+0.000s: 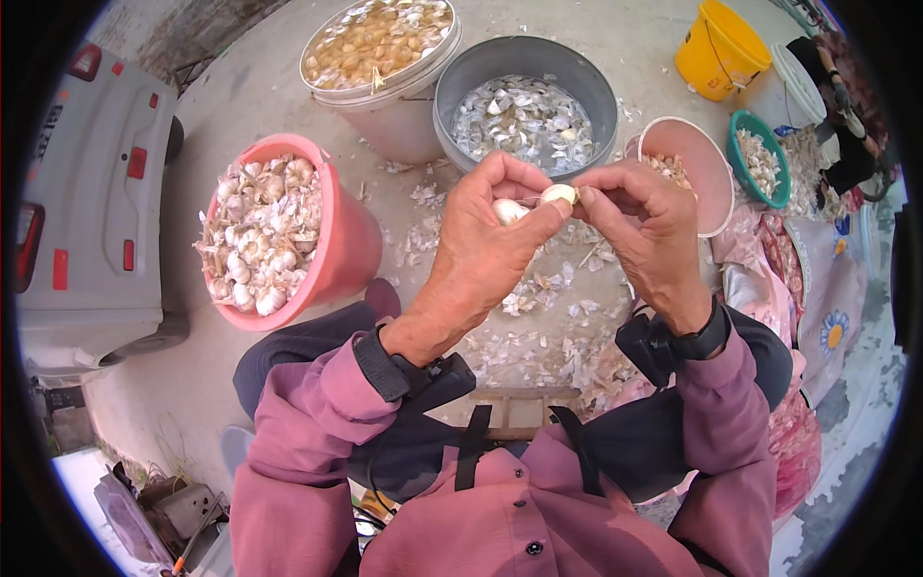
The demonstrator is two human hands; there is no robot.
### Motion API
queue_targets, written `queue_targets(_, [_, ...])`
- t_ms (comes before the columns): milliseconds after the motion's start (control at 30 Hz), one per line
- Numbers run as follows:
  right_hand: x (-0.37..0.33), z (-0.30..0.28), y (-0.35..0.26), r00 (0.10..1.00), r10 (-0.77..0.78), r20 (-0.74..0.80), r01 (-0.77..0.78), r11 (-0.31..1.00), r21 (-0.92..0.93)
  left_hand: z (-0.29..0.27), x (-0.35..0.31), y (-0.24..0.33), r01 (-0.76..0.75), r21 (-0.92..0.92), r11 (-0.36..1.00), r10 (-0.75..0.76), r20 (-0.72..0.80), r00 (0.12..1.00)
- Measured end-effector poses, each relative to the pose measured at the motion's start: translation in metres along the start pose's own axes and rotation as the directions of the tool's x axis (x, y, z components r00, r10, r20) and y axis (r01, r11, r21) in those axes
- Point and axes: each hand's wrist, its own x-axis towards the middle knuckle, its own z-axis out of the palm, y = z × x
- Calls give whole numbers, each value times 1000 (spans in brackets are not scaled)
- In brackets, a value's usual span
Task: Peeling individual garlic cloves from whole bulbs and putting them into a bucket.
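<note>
My left hand (473, 240) pinches a pale garlic clove (559, 194) between thumb and forefinger. A second whitish piece of garlic (509, 211) rests inside its curled fingers. At the clove's right end, my right hand (650, 229) has its thumb and forefinger closed on the edge; whether they grip the clove or a bit of its skin is too small to tell. Both hands are raised in front of me, just short of a round grey basin (444, 125) with loose garlic skins and some pale cloves in it.
To the left stands a pink bucket (354, 226) heaped with garlic bulbs. Farther off are a white bucket (380, 130) of cloves in liquid and a yellow bucket (716, 58). At right are a tilted pale-pink bucket (710, 178), a green basin (781, 188), sacks (832, 288) and another person (851, 144).
</note>
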Motion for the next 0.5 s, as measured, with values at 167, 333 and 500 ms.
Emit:
queue_targets(167, [-1,4,0,998,-59,-9,58,995,-78,2,-1,-3,15,-58,998,-17,-19,1000])
queue_targets(333, [-2,1,-3,1000,7,-4,-7,997,-72,4,-1,-6,-60,13,998,60,-12,998])
queue_targets(500, [-3,1,0,996,-83,26,87,980,-180,4,-3,-3,-43,20,999,42,20,999])
